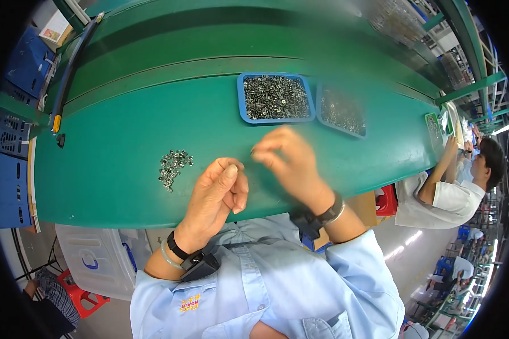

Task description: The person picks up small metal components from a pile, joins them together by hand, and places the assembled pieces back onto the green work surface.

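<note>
My left hand [216,189] is over the near part of the green table, its fingers curled and the thumb pressed to the index finger; whatever it may hold is hidden. To its right and a little farther out, my right hand [291,161] is slightly blurred, with thumb and fingertips pinched together. A tiny dark spot shows at that pinch, too small to name. Left of my left hand lies a loose pile of small shiny metal pieces [174,168]. Beyond my hands stands a blue tray [240,101] full of similar small metal pieces.
A second tray [345,131] of small pieces, hazy in the picture, stands right of the first. A black and yellow tool [57,122] lies at the table's far left. Blue crates [10,189] stack beyond the left edge. A person in white [447,198] works at the right.
</note>
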`<state>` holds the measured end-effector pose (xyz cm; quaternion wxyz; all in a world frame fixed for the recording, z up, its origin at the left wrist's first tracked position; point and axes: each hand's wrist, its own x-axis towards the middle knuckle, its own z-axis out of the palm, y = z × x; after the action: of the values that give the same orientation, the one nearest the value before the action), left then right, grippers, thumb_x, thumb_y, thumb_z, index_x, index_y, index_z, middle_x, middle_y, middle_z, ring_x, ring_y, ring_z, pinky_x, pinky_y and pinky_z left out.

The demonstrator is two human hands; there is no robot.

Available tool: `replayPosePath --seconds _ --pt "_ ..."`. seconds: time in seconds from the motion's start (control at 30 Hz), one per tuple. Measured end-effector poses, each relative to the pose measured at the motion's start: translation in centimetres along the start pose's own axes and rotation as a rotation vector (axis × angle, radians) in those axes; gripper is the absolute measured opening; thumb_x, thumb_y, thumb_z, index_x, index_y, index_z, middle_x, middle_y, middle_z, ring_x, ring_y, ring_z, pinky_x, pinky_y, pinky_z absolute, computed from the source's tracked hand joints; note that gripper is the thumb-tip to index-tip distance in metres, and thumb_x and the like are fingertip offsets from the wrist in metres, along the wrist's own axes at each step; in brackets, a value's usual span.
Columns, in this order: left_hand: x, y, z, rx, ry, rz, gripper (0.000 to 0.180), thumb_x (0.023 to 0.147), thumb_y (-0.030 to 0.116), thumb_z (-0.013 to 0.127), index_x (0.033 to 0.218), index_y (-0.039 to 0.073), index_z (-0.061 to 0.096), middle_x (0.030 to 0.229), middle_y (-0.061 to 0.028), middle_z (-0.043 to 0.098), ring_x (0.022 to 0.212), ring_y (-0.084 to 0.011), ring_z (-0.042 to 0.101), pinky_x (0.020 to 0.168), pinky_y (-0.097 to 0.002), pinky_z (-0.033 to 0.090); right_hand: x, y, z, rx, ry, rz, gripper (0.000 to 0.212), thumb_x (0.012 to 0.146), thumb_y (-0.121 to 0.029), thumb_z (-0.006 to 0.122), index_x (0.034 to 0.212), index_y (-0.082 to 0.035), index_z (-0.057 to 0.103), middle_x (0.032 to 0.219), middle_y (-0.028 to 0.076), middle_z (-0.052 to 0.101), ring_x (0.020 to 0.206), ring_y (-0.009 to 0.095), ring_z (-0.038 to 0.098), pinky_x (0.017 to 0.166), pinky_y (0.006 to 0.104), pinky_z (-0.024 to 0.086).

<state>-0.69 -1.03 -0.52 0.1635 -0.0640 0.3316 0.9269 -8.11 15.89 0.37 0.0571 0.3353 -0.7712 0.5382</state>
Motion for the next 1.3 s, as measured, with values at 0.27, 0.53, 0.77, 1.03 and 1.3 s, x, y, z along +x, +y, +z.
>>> replayPosePath --seconds 0.27,0.53,0.77,1.03,1.3 --pt "-2.3 0.4 -2.8 0.191 -0.006 -0.035 0.011 0.094 0.016 0.054 0.098 0.006 0.054 0.072 -0.0043 0.057 0.056 -0.0098 0.050 0.049 -0.0233 0.040 4.8 2.8 -3.0 -0.472 0.145 -0.020 0.014 0.079 -0.004 0.065 0.093 -0.003 0.063 0.089 0.010 0.061 0.083 0.025 0.060 0.074 0.0332 0.049" --pt "-3.9 0.9 -4.7 0.193 0.029 -0.033 0.011 0.094 0.015 0.054 0.097 0.005 0.055 0.072 -0.0041 0.058 0.057 -0.0095 0.051 0.050 -0.0231 0.041 5.1 2.0 6.8 -0.360 -0.375 -0.173 0.014 0.077 -0.007 0.066 0.090 -0.005 0.062 0.087 0.009 0.058 0.082 0.029 0.058 0.071 0.0376 0.048" --pt "-4.1 1.7 -5.1 0.127 0.112 0.037 0.013 0.095 0.016 0.053 0.101 0.004 0.053 0.073 -0.0047 0.058 0.056 -0.0098 0.051 0.048 -0.0226 0.041 5.1 1.5 7.0 -0.371 -0.427 -0.171 0.012 0.076 -0.009 0.068 0.088 -0.007 0.063 0.084 0.007 0.059 0.081 0.027 0.058 0.071 0.0357 0.048" --pt "-1.9 1.5 -2.6 0.180 0.175 0.077 0.017 0.096 0.018 0.051 0.103 0.003 0.053 0.072 -0.0039 0.056 0.055 -0.0086 0.051 0.047 -0.0210 0.039 2.2 -1.4 3.3 -0.195 -0.326 -0.043 0.018 0.072 -0.006 0.072 0.087 -0.005 0.062 0.086 0.006 0.060 0.080 0.024 0.059 0.065 0.0328 0.049" --pt "-0.4 0.3 -2.0 -0.010 0.013 -0.010 0.021 0.097 0.022 0.050 0.102 0.002 0.053 0.066 -0.0040 0.054 0.053 -0.0090 0.049 0.045 -0.0219 0.037 0.1 -1.8 2.0 -0.150 -0.155 -0.103 0.022 0.071 -0.002 0.072 0.089 -0.004 0.061 0.084 0.007 0.061 0.074 0.024 0.059 0.062 0.0315 0.048"
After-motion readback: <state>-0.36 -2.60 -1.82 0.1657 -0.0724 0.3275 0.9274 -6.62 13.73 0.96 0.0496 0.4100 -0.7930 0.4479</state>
